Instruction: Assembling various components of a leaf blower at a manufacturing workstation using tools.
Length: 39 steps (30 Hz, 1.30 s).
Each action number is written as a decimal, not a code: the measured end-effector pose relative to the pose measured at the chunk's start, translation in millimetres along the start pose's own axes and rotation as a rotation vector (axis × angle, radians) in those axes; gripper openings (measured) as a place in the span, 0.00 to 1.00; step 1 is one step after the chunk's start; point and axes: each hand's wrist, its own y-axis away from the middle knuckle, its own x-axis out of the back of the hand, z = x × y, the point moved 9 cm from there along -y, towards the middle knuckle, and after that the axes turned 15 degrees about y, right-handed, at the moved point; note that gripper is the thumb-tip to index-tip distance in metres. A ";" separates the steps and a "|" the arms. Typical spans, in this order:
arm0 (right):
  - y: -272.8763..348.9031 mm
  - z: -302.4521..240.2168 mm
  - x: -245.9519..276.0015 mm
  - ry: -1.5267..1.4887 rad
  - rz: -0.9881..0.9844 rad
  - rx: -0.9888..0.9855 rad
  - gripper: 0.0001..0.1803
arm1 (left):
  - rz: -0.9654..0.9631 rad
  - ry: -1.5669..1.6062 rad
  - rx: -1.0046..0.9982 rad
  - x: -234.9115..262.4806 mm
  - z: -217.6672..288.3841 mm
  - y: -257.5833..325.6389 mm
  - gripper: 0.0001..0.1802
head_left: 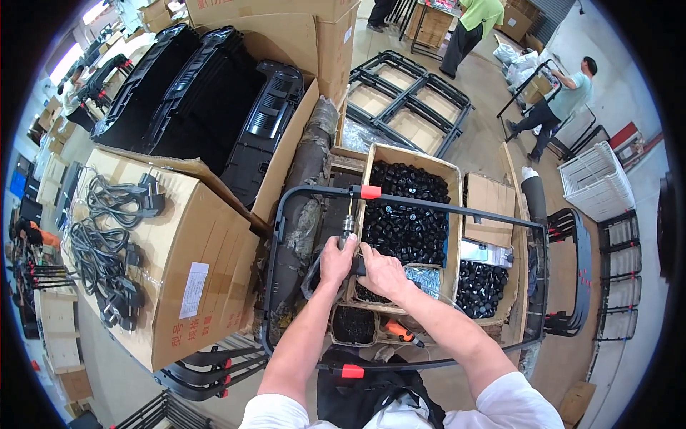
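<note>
I take the cardboard box (421,161) of black caps (407,234) to sit within the black frame's (457,209) outline for easy reach. I have the left hand (334,266) wrapped around the drill (348,226); the right hand (384,273) meets its dark rear, probably steadying it, how tightly I can't tell. The drill's chuck lies just beyond the left fingers, its bit at the frame's far bar, beside the red clip (370,192).

Coiled black cords (108,275) lie on a cardboard box (218,250) at left, and a white crate (597,182) stands by the wall (618,86) at right.
</note>
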 end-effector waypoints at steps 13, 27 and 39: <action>-4.8 -5.2 7.3 0.057 -0.061 -0.029 0.45 | -0.078 0.003 0.094 -3.7 -5.0 -7.9 0.36; -10.3 13.2 -3.6 -0.071 0.053 -0.001 0.55 | -0.033 -0.123 0.112 -8.3 3.9 -14.1 0.36; -14.5 6.1 4.3 -0.145 0.115 0.078 0.30 | -0.020 -0.180 0.134 -9.3 12.9 -18.8 0.40</action>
